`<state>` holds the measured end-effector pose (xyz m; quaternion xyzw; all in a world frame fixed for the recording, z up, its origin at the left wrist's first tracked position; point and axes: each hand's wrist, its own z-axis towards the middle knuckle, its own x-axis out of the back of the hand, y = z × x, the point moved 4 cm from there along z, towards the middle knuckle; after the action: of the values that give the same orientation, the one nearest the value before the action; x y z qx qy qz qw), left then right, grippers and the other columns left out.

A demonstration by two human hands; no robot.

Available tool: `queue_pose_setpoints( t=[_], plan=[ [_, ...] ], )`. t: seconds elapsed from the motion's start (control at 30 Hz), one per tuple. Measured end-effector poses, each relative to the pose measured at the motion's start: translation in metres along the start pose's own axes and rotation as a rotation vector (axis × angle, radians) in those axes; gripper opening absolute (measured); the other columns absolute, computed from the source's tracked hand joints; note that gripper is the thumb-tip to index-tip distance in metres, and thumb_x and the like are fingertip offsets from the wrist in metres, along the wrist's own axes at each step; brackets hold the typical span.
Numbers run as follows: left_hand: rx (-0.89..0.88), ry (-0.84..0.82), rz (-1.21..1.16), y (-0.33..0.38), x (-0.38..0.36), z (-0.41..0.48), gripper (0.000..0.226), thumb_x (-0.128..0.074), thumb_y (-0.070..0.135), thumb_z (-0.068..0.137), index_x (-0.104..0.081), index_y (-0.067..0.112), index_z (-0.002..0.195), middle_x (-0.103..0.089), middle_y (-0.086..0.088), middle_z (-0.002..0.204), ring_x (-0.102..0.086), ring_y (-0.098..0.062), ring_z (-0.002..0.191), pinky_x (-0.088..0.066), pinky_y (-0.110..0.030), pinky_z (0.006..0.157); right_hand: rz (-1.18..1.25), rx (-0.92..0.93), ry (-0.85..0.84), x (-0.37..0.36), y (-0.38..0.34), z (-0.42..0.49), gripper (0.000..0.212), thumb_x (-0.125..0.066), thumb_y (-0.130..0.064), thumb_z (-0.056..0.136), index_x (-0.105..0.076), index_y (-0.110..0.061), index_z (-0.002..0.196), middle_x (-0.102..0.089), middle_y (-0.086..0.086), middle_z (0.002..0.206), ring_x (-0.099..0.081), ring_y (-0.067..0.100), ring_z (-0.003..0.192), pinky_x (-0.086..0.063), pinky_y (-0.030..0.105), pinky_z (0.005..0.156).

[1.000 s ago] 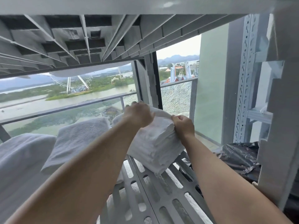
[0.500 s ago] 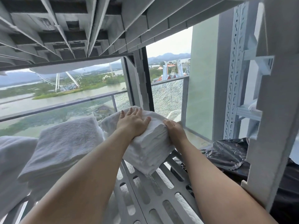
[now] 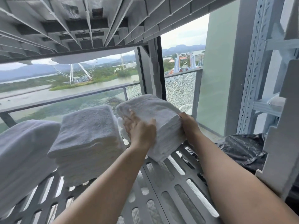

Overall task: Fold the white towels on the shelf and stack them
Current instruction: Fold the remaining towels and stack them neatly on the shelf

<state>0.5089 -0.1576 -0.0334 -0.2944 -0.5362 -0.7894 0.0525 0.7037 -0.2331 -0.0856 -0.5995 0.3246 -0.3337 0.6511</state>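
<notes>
Centre frame, a folded white towel stack point(image 3: 155, 120) sits on a slotted grey shelf point(image 3: 163, 188). The left hand point(image 3: 140, 130) and right hand point(image 3: 189, 125) clamp its sides, fingers pressed against it. Two more stacks point(image 3: 87, 139) lie left.

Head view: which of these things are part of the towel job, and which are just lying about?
Part of the job:
- right stack, held by left hand and right hand
- middle stack
- left pile
- shelf

Just lying about:
- black bag
- railing
</notes>
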Motion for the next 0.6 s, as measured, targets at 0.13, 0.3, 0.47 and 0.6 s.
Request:
queue_pose_setpoints(
  t=[0.13,0.3,0.47,0.6],
  plan=[
    [0.038,-0.035,-0.201,-0.012,-0.007,-0.018,0.087,-0.05,0.054,0.098,0.007,0.03,0.16,0.013,-0.005,0.168,0.013,-0.019,0.154,0.006,-0.044,0.122,-0.03,0.007,0.019,-0.001,-0.001,-0.001,0.031,-0.044,-0.041,0.085,-0.064,-0.017,0.081,-0.066,0.007,0.088,-0.058,0.028,0.084,-0.042,0.039,0.073],
    [0.005,0.004,-0.317,-0.014,-0.002,-0.019,0.078,-0.05,0.046,0.097,-0.008,0.032,0.161,-0.004,0.002,0.169,-0.005,-0.017,0.154,0.0,-0.039,0.123,-0.17,0.134,-0.02,-0.008,-0.013,-0.01,0.031,-0.032,-0.038,0.082,-0.053,-0.017,0.072,-0.058,0.01,0.087,-0.049,0.026,0.082,-0.036,0.039,0.072],
    [0.071,-0.134,-0.506,-0.02,0.021,-0.003,0.073,-0.058,0.021,0.09,-0.031,0.041,0.154,-0.039,-0.003,0.156,-0.052,-0.037,0.131,-0.046,-0.047,0.105,-0.071,-0.089,-0.139,-0.006,0.0,-0.017,0.027,-0.048,-0.048,0.069,-0.059,-0.022,0.068,-0.058,0.007,0.085,-0.054,0.024,0.078,-0.045,0.038,0.071],
    [0.084,-0.093,-0.491,-0.023,0.034,-0.003,0.066,-0.059,0.021,0.096,-0.033,0.038,0.154,-0.041,-0.002,0.155,-0.052,-0.024,0.128,-0.043,-0.043,0.11,0.068,-0.239,-0.326,-0.011,0.011,-0.015,0.054,-0.07,-0.068,0.062,-0.075,-0.027,0.097,-0.077,-0.002,0.096,-0.072,0.026,0.088,-0.056,0.045,0.085]
  ],
)
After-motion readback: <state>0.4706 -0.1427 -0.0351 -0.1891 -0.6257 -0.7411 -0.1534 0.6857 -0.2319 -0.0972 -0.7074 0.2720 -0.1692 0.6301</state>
